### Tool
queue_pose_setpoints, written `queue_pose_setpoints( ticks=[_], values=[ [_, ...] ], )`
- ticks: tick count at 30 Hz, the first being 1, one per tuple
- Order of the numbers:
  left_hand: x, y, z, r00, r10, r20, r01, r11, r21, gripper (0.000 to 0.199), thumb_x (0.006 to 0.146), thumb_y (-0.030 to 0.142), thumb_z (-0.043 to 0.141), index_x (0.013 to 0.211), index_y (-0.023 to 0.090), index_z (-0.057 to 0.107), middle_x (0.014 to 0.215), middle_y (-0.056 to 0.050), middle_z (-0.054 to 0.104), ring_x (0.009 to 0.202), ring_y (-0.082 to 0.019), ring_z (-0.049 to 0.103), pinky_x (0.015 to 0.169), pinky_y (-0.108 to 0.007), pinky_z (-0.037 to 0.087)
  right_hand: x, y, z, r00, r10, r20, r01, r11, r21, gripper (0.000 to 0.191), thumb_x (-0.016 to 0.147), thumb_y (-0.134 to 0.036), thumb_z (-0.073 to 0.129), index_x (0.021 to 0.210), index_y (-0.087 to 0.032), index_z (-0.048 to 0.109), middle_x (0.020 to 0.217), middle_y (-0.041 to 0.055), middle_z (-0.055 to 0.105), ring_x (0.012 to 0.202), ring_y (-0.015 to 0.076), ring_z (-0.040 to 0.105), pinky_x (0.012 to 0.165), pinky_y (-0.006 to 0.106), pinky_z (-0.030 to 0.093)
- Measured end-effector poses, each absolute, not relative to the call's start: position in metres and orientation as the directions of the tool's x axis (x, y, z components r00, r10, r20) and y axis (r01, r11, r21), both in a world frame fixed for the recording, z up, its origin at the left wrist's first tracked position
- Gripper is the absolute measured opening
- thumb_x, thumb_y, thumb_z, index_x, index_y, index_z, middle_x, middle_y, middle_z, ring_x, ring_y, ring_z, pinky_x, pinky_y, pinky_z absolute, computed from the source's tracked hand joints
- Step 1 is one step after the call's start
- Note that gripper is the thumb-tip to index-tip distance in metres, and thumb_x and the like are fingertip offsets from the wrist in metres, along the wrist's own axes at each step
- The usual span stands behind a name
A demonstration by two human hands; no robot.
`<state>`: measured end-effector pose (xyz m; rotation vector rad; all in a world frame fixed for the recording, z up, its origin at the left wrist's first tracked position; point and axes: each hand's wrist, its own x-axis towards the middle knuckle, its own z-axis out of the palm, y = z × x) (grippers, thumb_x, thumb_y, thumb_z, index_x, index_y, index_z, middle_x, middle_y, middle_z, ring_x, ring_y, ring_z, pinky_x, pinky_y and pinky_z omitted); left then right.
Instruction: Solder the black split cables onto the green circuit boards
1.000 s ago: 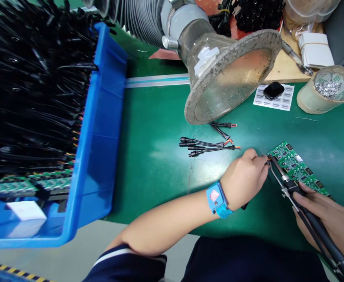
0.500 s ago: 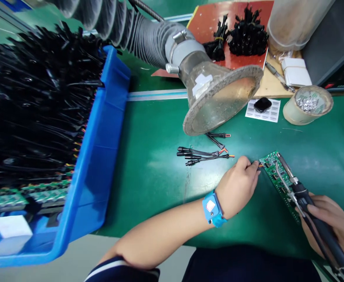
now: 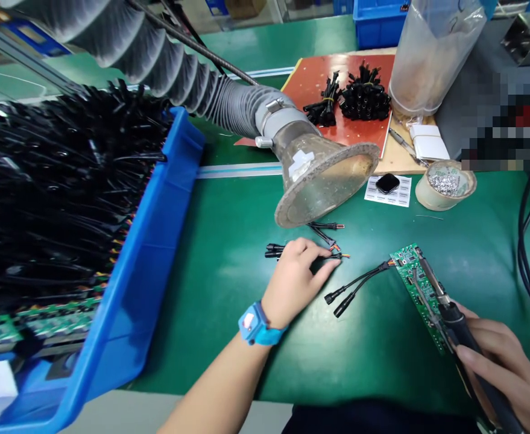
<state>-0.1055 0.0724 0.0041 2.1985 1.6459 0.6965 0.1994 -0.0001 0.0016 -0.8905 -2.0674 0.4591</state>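
My left hand [image 3: 298, 274], a blue strap [image 3: 258, 325] on its wrist, pinches a black cable [image 3: 334, 256] with orange wire ends between thumb and forefinger. Other black cables [image 3: 276, 248] lie partly hidden beneath this hand. In my right hand [image 3: 500, 355] is a black-handled soldering iron [image 3: 459, 325] with a thin metal tube alongside. The iron reaches over a green circuit board [image 3: 413, 283], whose lower end is near my right fingers; I cannot tell whether they grip it. A two-branched black cable [image 3: 359, 280] runs from the board's upper left corner.
A blue bin [image 3: 156, 241] full of black cables and boards stands left. Above the work hangs a fume extraction hood [image 3: 328, 187]. Tied cable bundles [image 3: 364, 93] lie on a red board [image 3: 310, 75]. A tape roll [image 3: 445, 184] and a watch-like black item [image 3: 388, 183] sit behind.
My left hand has let go of the cable at the circuit board and moved left to the loose cables. My right hand still holds the soldering iron. The camera view has shifted.
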Motion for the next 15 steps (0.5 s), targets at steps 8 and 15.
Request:
queue_pose_setpoints(
  ticks=[8, 15],
  values=[
    [-0.12, 0.077, 0.003, 0.329, 0.937, 0.117, 0.77, -0.338, 0.541, 0.013, 0.083, 0.027, 0.058, 0.087, 0.018, 0.066, 0.083, -0.006, 0.054, 0.08, -0.018, 0.052, 0.073, -0.033, 0.046, 0.204, -0.002, -0.001, -0.531, 0.644, 0.551, 0.359, 0.76, -0.542, 0.052, 0.071, 0.0, 0.057, 0.12, -0.017, 0.053, 0.105, 0.0059, 0.053, 0.098, 0.0215, 0.053, 0.103, 0.047, 0.041],
    [-0.117, 0.075, 0.013, 0.234, 0.917, 0.323, 0.754, -0.381, 0.536, 0.007, 0.087, 0.024, 0.052, 0.089, 0.018, 0.055, 0.091, -0.004, 0.061, 0.087, -0.015, 0.057, 0.078, -0.03, 0.046, 0.202, -0.004, -0.004, -0.409, 0.74, 0.534, 0.335, 0.666, -0.666, 0.039, 0.068, -0.002, 0.062, 0.103, -0.02, 0.064, 0.094, 0.0027, 0.062, 0.088, 0.0202, 0.06, 0.097, 0.045, 0.046]
  ],
)
